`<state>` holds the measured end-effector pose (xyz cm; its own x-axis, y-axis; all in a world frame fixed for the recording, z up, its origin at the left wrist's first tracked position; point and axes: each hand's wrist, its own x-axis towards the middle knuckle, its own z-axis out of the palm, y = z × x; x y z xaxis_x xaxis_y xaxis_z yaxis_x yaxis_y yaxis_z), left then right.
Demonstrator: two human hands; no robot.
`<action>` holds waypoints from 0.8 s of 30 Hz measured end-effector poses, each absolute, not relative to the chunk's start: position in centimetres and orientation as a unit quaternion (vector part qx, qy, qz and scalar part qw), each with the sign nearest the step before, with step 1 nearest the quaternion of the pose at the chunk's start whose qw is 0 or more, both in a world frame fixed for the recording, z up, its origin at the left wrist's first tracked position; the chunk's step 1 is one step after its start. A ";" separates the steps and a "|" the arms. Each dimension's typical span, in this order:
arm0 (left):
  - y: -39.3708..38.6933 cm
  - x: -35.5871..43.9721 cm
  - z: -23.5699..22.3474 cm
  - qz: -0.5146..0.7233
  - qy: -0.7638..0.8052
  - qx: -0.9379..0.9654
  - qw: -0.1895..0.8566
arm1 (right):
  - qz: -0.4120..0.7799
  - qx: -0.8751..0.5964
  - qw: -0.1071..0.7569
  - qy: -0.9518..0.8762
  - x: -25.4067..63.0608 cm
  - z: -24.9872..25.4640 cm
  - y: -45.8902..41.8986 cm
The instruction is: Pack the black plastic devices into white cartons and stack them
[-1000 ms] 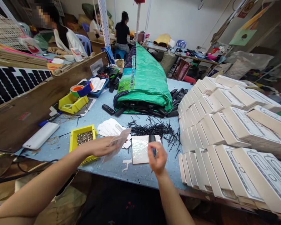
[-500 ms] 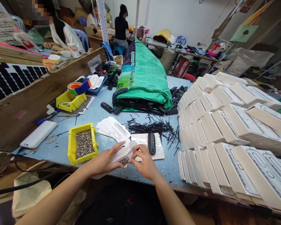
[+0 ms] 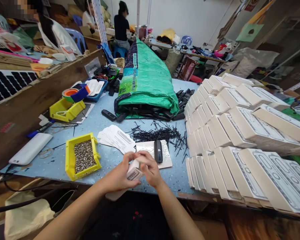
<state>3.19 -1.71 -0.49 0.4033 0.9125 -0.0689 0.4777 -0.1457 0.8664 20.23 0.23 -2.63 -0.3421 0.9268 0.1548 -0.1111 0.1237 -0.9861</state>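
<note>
Both my hands meet at the near edge of the blue table (image 3: pixel 110 160). My left hand (image 3: pixel 120 175) grips a flat white carton (image 3: pixel 133 173) with a printed label, fingers curled round it. My right hand (image 3: pixel 150 170) pinches the carton's upper end. Just beyond them a small black remote (image 3: pixel 158 150) lies on a stack of clear plastic bags (image 3: pixel 166 156). A fan of flat white cartons (image 3: pixel 116 137) lies to the left of it, and a heap of black twist ties (image 3: pixel 160 134) behind.
A yellow bin of small screws (image 3: pixel 83 156) stands at the left. Rows of closed white boxes (image 3: pixel 240 133) fill the right side. A green woven sack (image 3: pixel 146 80) covers black remotes at the back. A white device (image 3: pixel 31 148), tape rolls and other people at far tables.
My right hand set the black remote down on the plastic bags and came over to the carton. Both hands now hold the carton nearer to me, over the table's edge.
</note>
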 end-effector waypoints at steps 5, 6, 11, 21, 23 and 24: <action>-1.1 4.1 -0.7 0.277 0.519 0.664 0.461 | 0.607 -0.344 0.425 -0.577 20.1 -1.4 -0.2; -0.9 4.3 -0.8 0.269 0.522 0.662 0.466 | 0.609 -0.360 0.436 -0.556 20.0 -1.3 -0.3; -0.4 4.5 0.1 0.246 0.529 0.662 0.471 | 0.608 -0.401 0.473 -0.496 19.2 -1.0 -0.3; 0.3 3.7 -1.4 0.278 0.528 0.576 0.558 | 0.329 -0.378 0.370 -0.782 22.3 -3.5 0.0; 0.4 2.6 -2.5 0.315 0.547 0.447 0.633 | 0.258 -0.422 0.242 -0.835 25.6 -3.9 2.2; 0.5 1.9 -2.9 0.344 0.537 0.371 0.676 | 0.223 -0.446 0.194 -0.845 27.3 -4.0 3.3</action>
<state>1.93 0.51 -2.86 0.1875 0.8625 -0.4700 -0.0672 0.4886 0.8699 27.26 3.28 -4.03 -0.5278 0.8396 0.1287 0.6672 0.5036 -0.5489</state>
